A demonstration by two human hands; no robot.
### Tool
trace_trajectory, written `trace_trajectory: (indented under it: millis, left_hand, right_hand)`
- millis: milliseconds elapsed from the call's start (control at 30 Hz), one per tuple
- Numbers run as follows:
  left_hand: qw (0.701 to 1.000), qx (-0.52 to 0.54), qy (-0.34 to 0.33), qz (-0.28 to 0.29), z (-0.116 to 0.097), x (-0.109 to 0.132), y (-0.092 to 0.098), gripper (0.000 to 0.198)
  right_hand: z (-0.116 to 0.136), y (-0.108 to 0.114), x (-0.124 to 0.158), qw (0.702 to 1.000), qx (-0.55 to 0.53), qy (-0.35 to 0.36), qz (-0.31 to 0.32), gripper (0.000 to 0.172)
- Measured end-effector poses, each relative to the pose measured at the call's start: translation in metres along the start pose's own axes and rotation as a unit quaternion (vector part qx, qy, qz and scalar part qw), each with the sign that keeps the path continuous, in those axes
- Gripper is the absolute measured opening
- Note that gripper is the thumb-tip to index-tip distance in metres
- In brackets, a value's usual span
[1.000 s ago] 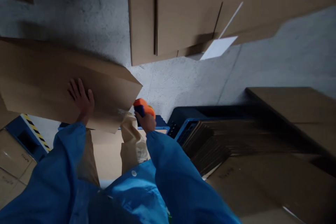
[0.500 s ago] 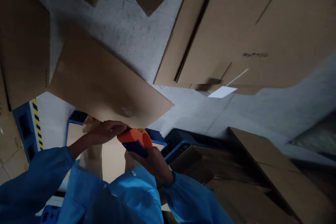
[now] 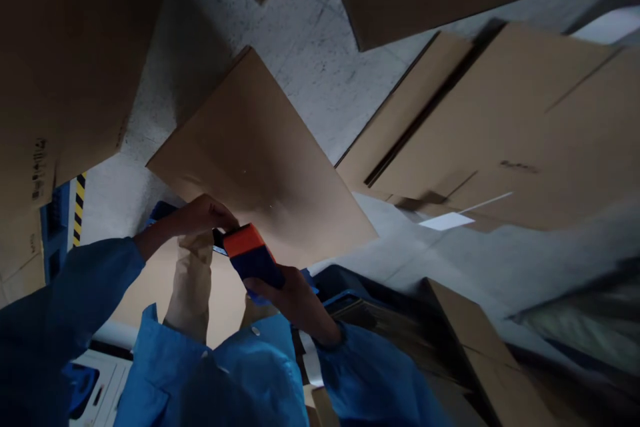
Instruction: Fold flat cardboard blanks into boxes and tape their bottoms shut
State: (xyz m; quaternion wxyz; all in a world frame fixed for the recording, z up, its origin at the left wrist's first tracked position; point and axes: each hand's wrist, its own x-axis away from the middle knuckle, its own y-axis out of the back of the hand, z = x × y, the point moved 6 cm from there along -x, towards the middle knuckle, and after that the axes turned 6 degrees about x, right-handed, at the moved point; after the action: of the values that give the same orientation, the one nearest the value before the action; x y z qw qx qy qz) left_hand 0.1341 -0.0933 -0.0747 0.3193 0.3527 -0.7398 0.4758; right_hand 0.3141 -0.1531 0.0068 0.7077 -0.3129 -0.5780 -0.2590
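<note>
An orange-and-blue tape dispenser (image 3: 253, 259) is held in front of my body. My right hand (image 3: 296, 293) is closed around its lower end, thumb along the blue side. At the opposite, upper end, my left hand (image 3: 209, 212) has its fingers curled together beside the dispenser's dark front edge. What those fingers pinch, if anything, is hidden. Just beyond both hands a large brown cardboard box (image 3: 270, 153) stands on the floor, turned at an angle.
Flattened cardboard sheets (image 3: 490, 127) lie at the right, with a white paper (image 3: 447, 221) by them. More cardboard boxes (image 3: 65, 60) stand left and along the top. Stacked cardboard (image 3: 470, 327) is at lower right. Black-and-yellow tape (image 3: 79, 210) marks the floor beside a blue pallet (image 3: 55, 227).
The view has swung, so boxes and sheets sit further right and lower. My right hand has turned the tape dispenser, showing more of its blue side. My left hand stays by its front end.
</note>
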Motion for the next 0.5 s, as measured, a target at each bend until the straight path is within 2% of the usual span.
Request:
trace_trajectory:
  millis: [133,167,233,333,367,433,500]
  left_hand:
    - [0.997,-0.053,-0.057,0.005,-0.042,-0.012,0.027,0.02]
    - [0.996,-0.066,-0.067,-0.004,-0.055,-0.015,0.039,0.015]
    - [0.99,-0.091,-0.097,-0.056,-0.085,-0.016,0.075,0.011]
    - [0.963,-0.127,-0.149,-0.187,-0.126,-0.004,0.146,0.02]
    - [0.955,-0.145,-0.152,-0.21,-0.135,0.002,0.167,0.023]
    - [0.944,-0.192,-0.143,-0.228,-0.148,0.012,0.197,0.027]
    - [0.935,-0.235,-0.129,-0.231,-0.153,0.016,0.214,0.033]
  right_hand:
    - [0.028,0.009,-0.016,0.997,-0.069,-0.014,-0.027,0.043]
    - [0.032,0.015,-0.019,0.997,-0.063,-0.011,-0.04,0.043]
    - [0.029,0.026,-0.022,0.997,-0.023,-0.013,-0.067,0.042]
    - [0.001,0.038,-0.019,0.995,0.033,-0.041,-0.085,0.042]
    - [-0.012,0.039,-0.017,0.995,0.038,-0.048,-0.081,0.041]
    - [-0.037,0.04,-0.012,0.995,0.042,-0.058,-0.07,0.04]
    - [-0.055,0.043,-0.008,0.993,0.061,-0.062,-0.085,0.039]
